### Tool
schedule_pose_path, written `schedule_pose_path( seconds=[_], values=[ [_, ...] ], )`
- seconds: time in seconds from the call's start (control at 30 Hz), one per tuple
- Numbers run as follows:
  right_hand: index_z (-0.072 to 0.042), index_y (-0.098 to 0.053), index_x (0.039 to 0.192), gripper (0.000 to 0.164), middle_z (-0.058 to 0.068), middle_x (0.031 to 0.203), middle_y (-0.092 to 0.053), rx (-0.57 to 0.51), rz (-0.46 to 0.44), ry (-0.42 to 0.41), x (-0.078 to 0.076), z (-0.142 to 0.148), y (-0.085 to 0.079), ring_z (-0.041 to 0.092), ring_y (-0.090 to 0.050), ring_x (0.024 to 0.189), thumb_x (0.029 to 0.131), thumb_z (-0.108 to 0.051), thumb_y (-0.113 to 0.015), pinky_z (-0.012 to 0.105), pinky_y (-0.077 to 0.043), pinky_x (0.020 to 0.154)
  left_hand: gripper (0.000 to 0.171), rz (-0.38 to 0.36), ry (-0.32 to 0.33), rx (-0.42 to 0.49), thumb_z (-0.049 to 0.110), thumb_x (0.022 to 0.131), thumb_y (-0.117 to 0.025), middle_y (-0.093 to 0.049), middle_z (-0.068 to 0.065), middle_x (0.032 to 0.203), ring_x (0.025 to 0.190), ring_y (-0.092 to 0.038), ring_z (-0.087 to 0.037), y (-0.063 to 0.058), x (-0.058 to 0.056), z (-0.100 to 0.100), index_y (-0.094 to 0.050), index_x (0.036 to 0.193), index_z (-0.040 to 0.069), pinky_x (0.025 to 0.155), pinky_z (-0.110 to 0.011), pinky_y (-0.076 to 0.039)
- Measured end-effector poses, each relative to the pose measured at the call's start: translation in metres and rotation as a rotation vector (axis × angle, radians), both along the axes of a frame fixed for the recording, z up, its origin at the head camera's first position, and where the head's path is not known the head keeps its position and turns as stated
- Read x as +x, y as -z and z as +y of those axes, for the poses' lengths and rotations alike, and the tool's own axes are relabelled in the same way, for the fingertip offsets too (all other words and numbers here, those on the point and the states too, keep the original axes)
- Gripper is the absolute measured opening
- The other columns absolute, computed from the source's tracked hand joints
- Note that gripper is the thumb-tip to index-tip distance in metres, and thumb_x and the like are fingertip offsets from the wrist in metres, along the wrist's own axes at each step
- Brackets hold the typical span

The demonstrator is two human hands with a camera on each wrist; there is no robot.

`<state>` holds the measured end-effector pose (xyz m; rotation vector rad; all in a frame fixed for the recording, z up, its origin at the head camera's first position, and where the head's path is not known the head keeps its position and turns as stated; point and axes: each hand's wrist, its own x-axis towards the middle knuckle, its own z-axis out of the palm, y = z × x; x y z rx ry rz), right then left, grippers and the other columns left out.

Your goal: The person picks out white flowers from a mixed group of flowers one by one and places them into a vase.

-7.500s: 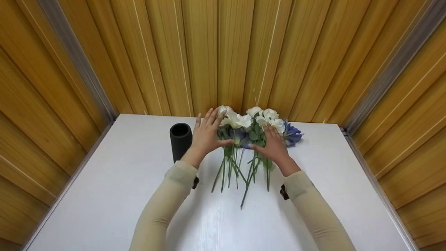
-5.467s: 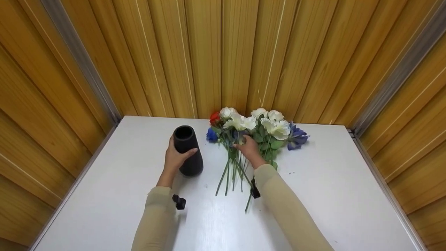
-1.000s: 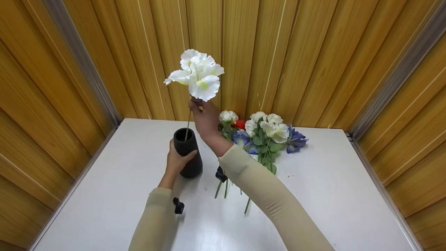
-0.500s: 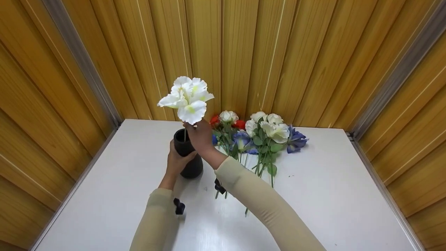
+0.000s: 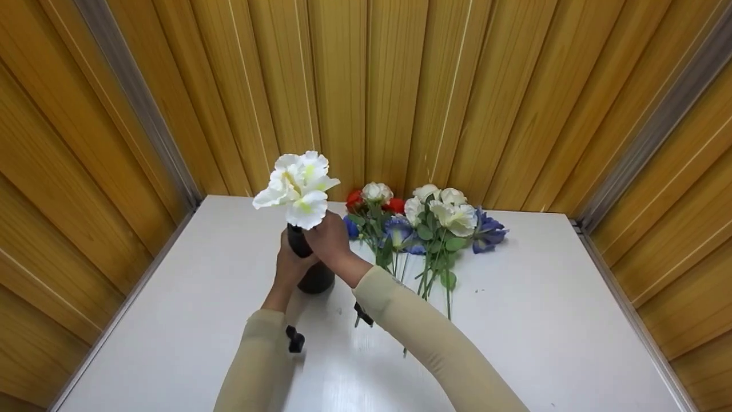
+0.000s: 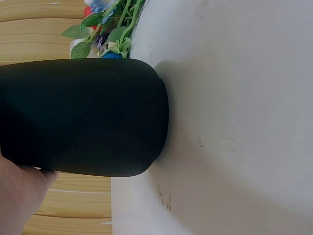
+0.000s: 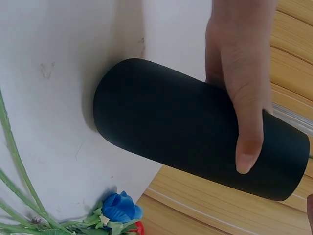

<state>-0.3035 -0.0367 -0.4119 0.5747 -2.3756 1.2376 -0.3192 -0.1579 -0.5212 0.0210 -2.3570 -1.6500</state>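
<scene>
Steadying vase (image 5: 315, 280): our left hand (image 5: 291, 264) grips it upright on the table (image 5: 171, 320), likely against tipping.
White flower (image 5: 300, 187): over the vase, our right hand (image 5: 331, 239) pinching below the petals, probably for aim.
Other flowers (image 5: 454, 219): laid alongside, likely for reach.

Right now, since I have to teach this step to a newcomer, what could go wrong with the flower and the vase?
The left hand alone steadies the black vase; letting go early might let it tip, as the broad white flower overhangs it.

The right hand is close beneath the petals, so pushing might crush them.

The right sleeve crosses in front of the green stems; withdrawing could drag them.
</scene>
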Motion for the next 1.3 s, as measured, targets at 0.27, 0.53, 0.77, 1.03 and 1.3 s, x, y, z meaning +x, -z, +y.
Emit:
schedule_pose_path(
  seconds=[0.27, 0.53, 0.77, 1.03, 1.3],
  values=[
    [0.002, -0.067, 0.103, 0.019, 0.017, 0.093, -0.07, 0.137, 0.016, 0.021, -0.001, 0.0, 0.006, 0.031, -0.068, 0.09, 0.087, -0.008, -0.064, 0.043, -0.058, 0.08, 0.1, 0.009, -0.007, -0.038, 0.024, 0.077, -0.081, -0.037, -0.028, 0.154, 0.145, -0.037, -0.039, 0.0, 0.0, 0.0, -0.019, 0.152, -0.001, 0.123, -0.051, -0.028],
    [0.002, -0.072, 0.093, 0.016, 0.017, 0.085, -0.07, 0.254, 0.107, 0.072, -0.004, -0.002, 0.015, 0.031, -0.068, 0.082, 0.083, -0.008, -0.066, 0.043, -0.059, 0.073, 0.099, 0.039, -0.019, -0.055, 0.018, 0.076, -0.08, -0.037, -0.028, 0.153, 0.144, -0.036, -0.041, 0.001, 0.001, 0.0, -0.019, 0.152, 0.0, 0.122, -0.05, -0.03],
    [-0.002, -0.072, 0.086, 0.013, 0.012, 0.082, -0.073, 0.413, 0.265, 0.034, -0.008, -0.003, 0.021, 0.029, -0.068, 0.087, 0.088, -0.012, -0.063, 0.04, -0.055, 0.094, 0.084, 0.079, -0.017, -0.067, 0.011, 0.078, -0.077, -0.047, -0.029, 0.144, 0.139, -0.043, -0.041, 0.001, 0.001, 0.0, -0.03, 0.145, -0.008, 0.12, -0.051, -0.033],
    [-0.005, -0.072, 0.105, 0.026, 0.01, 0.088, -0.073, 0.415, 0.197, -0.002, -0.011, -0.004, 0.023, 0.027, -0.067, 0.093, 0.09, -0.026, -0.067, 0.036, -0.051, 0.098, 0.084, 0.069, -0.025, -0.078, 0.012, 0.081, -0.075, -0.046, -0.028, 0.145, 0.138, -0.044, -0.041, 0.0, 0.002, 0.001, -0.026, 0.147, -0.006, 0.117, -0.051, -0.037],
    [-0.005, -0.071, 0.086, 0.025, 0.009, 0.078, -0.072, 0.391, 0.329, 0.016, -0.011, 0.0, 0.022, 0.025, -0.065, 0.082, 0.093, -0.028, -0.065, 0.034, -0.054, 0.091, 0.096, 0.023, -0.019, -0.1, 0.02, 0.079, -0.078, -0.039, -0.029, 0.151, 0.142, -0.039, -0.041, 0.0, 0.0, -0.001, -0.019, 0.15, -0.004, 0.12, -0.052, -0.033]
  ],
)
